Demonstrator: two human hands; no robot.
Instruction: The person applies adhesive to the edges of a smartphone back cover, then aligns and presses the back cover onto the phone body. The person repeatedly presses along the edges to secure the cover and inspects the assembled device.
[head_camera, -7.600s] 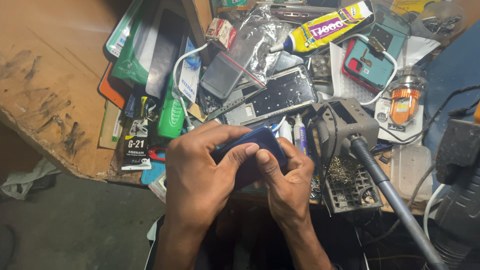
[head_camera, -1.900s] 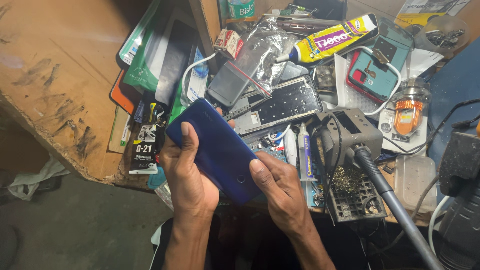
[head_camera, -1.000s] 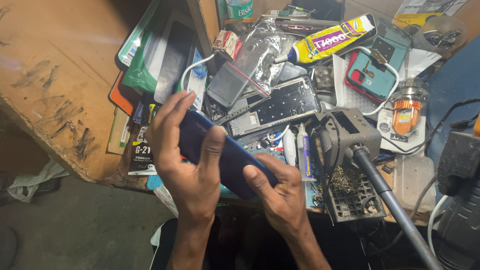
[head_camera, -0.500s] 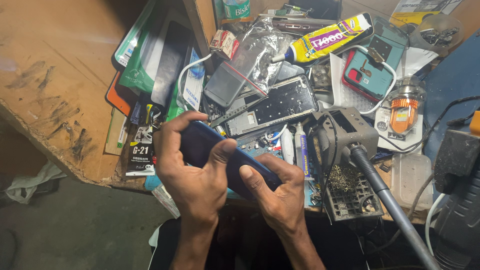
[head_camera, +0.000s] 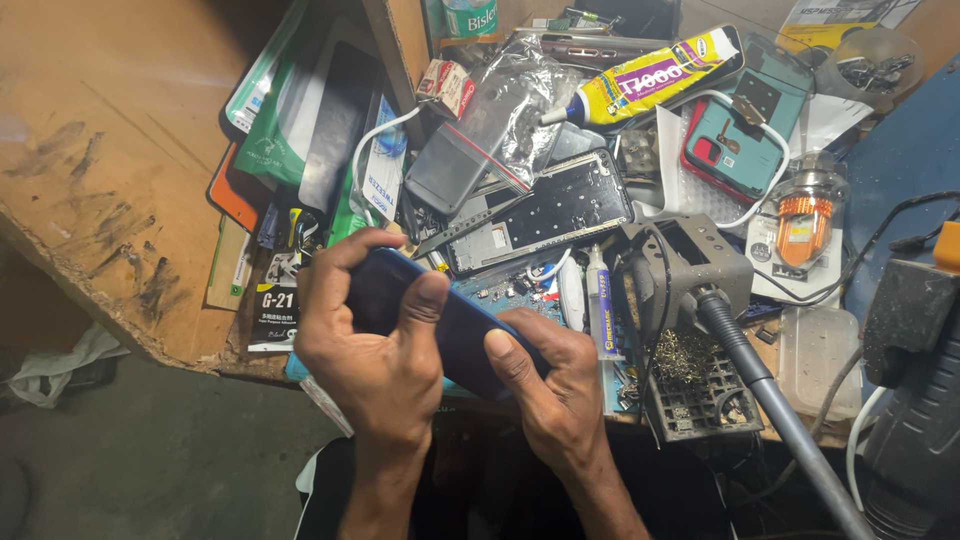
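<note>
The dark blue phone (head_camera: 440, 325) lies slantwise, far end up-left gripped by the left hand (head_camera: 375, 355), near end pinched by the right hand (head_camera: 550, 385).

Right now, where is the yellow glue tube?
In the head view the yellow glue tube lies at the top, right of middle, above the bare phone frame and left of the teal phone case.

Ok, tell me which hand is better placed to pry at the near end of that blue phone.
Probably the right hand: its thumb already lies on the near end of the blue phone, while the left hand is wrapped round the far end, gripping it.
</note>
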